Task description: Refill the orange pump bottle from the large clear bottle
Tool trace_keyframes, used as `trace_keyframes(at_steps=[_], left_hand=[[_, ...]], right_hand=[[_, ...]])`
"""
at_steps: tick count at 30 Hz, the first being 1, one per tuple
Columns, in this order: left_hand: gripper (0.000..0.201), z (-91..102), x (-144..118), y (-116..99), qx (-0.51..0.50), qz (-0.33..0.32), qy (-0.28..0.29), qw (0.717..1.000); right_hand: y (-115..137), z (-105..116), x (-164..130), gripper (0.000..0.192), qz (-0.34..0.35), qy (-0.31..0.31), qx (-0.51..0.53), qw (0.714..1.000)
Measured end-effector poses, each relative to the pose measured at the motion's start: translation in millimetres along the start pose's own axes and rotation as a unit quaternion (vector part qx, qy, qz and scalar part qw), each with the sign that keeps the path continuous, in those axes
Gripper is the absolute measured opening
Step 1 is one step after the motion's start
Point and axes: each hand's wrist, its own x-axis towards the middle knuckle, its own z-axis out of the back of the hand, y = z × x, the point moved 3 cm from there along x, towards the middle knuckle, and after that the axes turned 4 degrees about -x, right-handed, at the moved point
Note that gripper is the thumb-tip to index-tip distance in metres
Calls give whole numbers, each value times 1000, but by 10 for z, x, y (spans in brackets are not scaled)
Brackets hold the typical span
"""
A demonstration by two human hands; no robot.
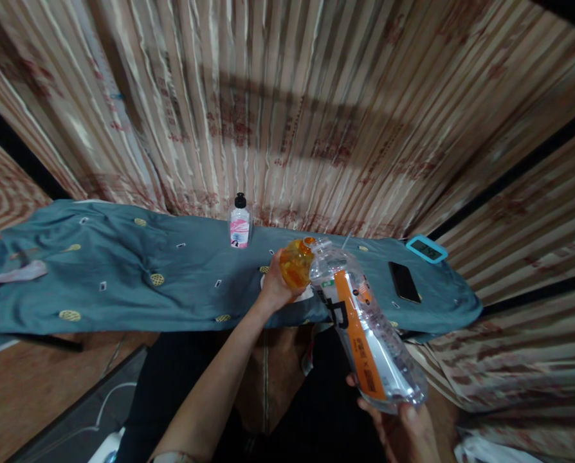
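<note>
2 things fill my hands, and the bigger is the clear plastic bottle point(369, 334) with the orange label, tipped neck-up toward the far edge of the table point(123, 283). It looks empty, so I judge it light, thin-walled and easy to dent; the smooth plastic could slip. My right hand point(403, 424) cups its base from below, fingers curled round the bottom, which seems the stiffest place to hold.

Smaller is the round orange container point(296, 263), meeting the bottle's neck just above the table's near edge. It looks part full, so heavier for its size and likely to spill if tilted. My left hand point(278, 289) is wrapped round it from underneath, arm stretched forward, wrist bent up.

Further along the teal cloth: a small bottle point(240, 222) with a black cap near the far edge, a phone point(404, 281) and a blue-rimmed clock point(426, 249) toward the right corner.
</note>
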Motion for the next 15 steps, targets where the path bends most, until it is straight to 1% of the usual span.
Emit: trace_keyframes(at_steps=[3,8,11,15], left_hand=[[95,1,2,6,4,-1,-1,1000],[93,-5,6,-23,-4,-2,7,1000],[90,-2,7,-45,-5,2,3,1000],[91,2,9,-46,-13,3,3,1000]], right_hand=[[3,-7,-7,77,5,-1,-1,1000],[-8,5,5,89,-7,6,-2,1000],[-1,-1,2,96,-7,10,-2,1000],[16,-16,-10,100,-10,0,-11,1000]])
